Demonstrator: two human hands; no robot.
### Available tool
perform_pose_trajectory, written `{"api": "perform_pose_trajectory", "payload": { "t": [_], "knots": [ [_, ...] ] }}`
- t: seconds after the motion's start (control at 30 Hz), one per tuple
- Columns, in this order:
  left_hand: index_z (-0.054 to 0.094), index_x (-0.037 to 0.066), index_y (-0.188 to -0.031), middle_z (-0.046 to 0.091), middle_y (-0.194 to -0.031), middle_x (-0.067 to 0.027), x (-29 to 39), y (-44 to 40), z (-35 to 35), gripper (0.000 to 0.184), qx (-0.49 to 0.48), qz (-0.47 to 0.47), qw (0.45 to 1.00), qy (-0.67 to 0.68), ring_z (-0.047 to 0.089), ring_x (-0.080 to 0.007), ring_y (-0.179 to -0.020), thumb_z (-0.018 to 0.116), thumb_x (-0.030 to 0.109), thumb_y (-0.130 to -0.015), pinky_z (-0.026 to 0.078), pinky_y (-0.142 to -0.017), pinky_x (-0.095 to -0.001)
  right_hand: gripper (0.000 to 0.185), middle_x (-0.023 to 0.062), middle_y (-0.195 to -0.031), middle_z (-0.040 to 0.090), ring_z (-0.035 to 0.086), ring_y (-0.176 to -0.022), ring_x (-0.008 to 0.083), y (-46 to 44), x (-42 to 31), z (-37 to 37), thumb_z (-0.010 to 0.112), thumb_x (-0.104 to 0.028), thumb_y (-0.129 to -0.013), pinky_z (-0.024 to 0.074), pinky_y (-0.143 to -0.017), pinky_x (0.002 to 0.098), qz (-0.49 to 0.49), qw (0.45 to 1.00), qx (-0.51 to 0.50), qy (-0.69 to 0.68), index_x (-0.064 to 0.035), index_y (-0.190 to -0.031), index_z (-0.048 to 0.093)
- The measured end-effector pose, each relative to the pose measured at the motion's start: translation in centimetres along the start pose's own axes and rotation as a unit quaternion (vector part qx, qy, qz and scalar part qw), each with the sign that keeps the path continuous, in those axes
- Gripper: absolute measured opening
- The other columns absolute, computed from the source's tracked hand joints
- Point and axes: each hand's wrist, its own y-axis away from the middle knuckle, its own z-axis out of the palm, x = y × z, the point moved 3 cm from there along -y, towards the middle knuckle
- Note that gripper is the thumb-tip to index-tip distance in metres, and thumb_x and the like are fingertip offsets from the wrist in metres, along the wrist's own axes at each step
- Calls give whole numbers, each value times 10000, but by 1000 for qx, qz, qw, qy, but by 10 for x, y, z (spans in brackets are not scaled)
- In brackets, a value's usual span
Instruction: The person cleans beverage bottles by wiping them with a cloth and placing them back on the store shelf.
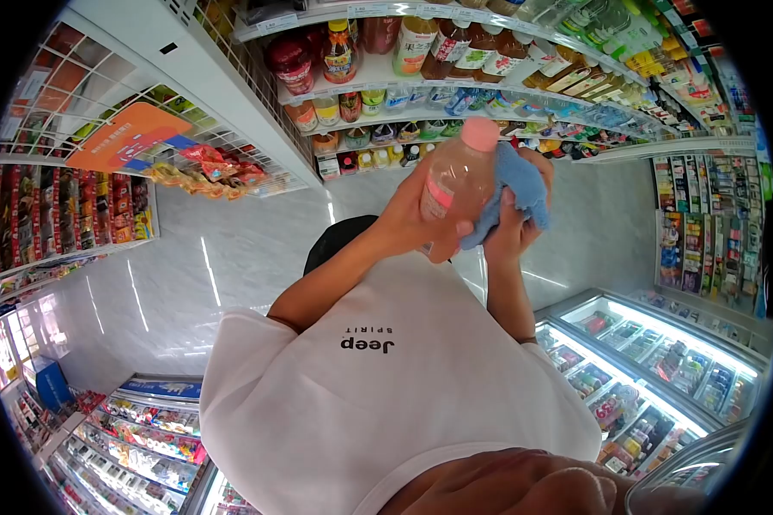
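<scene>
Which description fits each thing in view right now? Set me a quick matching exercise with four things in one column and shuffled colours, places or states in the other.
Things
1. shirt
2. bottle
3. cap
4. cloth

Descriptions
A. pink, on the neck of what it closes
B. blue, bunched up in the right hand
C. white, with dark lettering
D. see-through, held in the left hand

Right pairs: 1-C, 2-D, 3-A, 4-B
</scene>
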Motion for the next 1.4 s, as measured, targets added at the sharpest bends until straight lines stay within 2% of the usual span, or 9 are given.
{"api": "perform_pose_trajectory", "payload": {
  "t": [0.2,0.4,0.5,0.63,0.8,0.9,1.1,1.3,1.4],
  "knots": [
    [287,51,-1501,525,-1331,-81,-5,2,-12,963,93,46,992,70,497,-180,-1262,857,169,-733,413,-1062,-366,298,187,-1103,571,560,-979,299,5,-6,12,687,-170,-771,460,-850,397,-197,974,-72,87,25,-994,655],
    [364,25,-1487,550,-1340,-89,3,4,-16,860,26,14,999,39,523,-175,-1244,812,213,-777,415,-1059,-363,264,179,-1126,588,569,-985,267,-4,5,-4,676,-120,-820,454,-870,368,-22,998,47,-42,50,-1021,659],
    [384,15,-1483,558,-1345,-90,3,6,-17,815,12,17,1000,21,535,-177,-1233,778,246,-808,421,-1054,-366,257,173,-1129,604,574,-992,252,-28,-7,-18,657,-85,-819,449,-891,361,-49,999,14,6,63,-1029,660],
    [383,15,-1485,563,-1341,-86,-4,8,-16,780,-61,-26,995,79,542,-179,-1223,734,271,-838,430,-1047,-370,331,181,-1083,629,596,-954,270,-58,-24,-14,640,-54,-715,470,-860,361,-98,972,-208,48,56,-1026,667],
    [386,-1,-1467,584,-1306,-111,-2,9,-14,797,-137,-109,981,89,577,-200,-1177,719,356,-837,465,-1005,-376,487,171,-1043,618,591,-928,274,-77,-23,-24,639,-235,-599,476,-826,355,-132,911,-382,-81,55,-988,677],
    [403,-20,-1436,596,-1278,-154,-13,9,-11,825,-127,-136,971,154,637,-242,-1107,731,412,-814,532,-939,-388,423,156,-1067,625,590,-939,248,-76,-25,-18,642,-178,-651,475,-836,350,-64,935,-347,-46,57,-1000,680],
    [391,0,-1440,596,-1252,-144,-8,12,-8,736,-110,-163,942,271,654,-235,-1061,695,330,-856,570,-900,-388,320,127,-1171,633,589,-1019,197,-38,-11,-1,614,-13,-791,451,-917,338,273,957,-25,-91,51,-1102,651],
    [389,16,-1433,605,-1215,-144,-15,4,-12,699,-47,-150,956,247,665,-242,-1003,649,364,-885,573,-851,-368,410,117,-1146,614,598,-981,244,-29,0,-2,715,-48,-738,479,-841,357,-141,975,-75,157,2,-1142,667],
    [419,33,-1399,617,-1181,-119,-11,0,-8,605,-4,-166,955,244,665,-213,-972,568,407,-947,569,-824,-348,454,110,-1087,616,586,-920,273,-32,-13,-4,788,-93,-655,488,-773,371,-198,947,-140,213,-43,-1098,703]
  ]
}}
